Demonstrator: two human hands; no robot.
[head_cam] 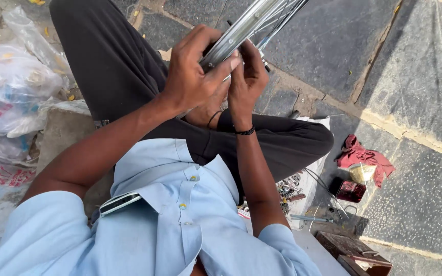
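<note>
A shiny metal bicycle wheel rim [251,20] with thin spokes [282,18] slants from the top of the head view down to my lap. My left hand [193,71] wraps over the rim's lower end, thumb pressed on its edge. My right hand [246,76] grips the rim from the other side, fingers curled at a spoke end; whether it holds a small tool is hidden. A black band [245,132] circles my right wrist. I sit cross-legged in black trousers [118,61] and a light blue shirt [180,220].
Clear plastic bags [11,87] lie at the left on the stone paving [420,76]. At the right lie a red rag [364,156], a small dark tin [350,190], a pile of small metal parts [288,190] on white sheet, and a wooden box [354,253].
</note>
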